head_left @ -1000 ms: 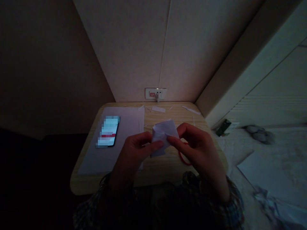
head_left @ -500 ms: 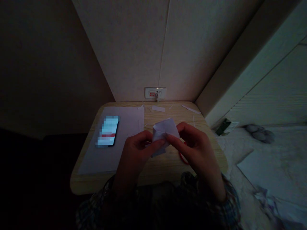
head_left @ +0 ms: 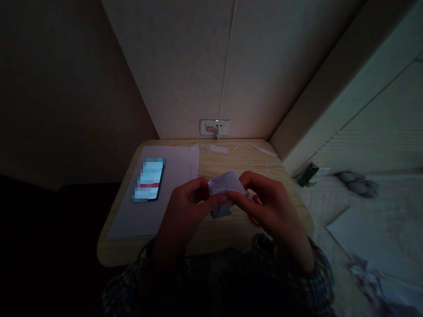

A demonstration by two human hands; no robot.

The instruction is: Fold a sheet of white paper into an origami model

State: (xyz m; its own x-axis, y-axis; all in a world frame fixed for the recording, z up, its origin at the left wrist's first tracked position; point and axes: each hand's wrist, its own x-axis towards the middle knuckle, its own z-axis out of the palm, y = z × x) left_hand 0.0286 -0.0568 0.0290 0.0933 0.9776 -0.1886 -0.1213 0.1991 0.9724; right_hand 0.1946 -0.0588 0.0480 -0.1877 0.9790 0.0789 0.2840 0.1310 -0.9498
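A small folded piece of white paper (head_left: 226, 181) is held between my two hands, above the middle of the table. My left hand (head_left: 190, 202) pinches its left side, with the thumb across the lower front. On the right edge, my right hand (head_left: 262, 193) grips it between thumb and fingers. Another folded flap or piece of paper (head_left: 222, 210) shows just below; I cannot tell whether it is joined to the held one. Partly hidden under my right hand lie scissors with red handles (head_left: 254, 220).
At the left of the wooden table (head_left: 112, 253), a lit phone (head_left: 148, 180) rests on white paper sheets (head_left: 132, 224). Paper scraps (head_left: 218, 149) lie along the back edge. A wall socket (head_left: 214, 127) is behind. To the right, a green box (head_left: 308, 175) and paper (head_left: 363, 237) lie on a pale surface.
The folded paper has tipped and come slightly lower, so its top looks flatter. My right hand has shifted a little with it, and more of the red-handled scissors now shows.
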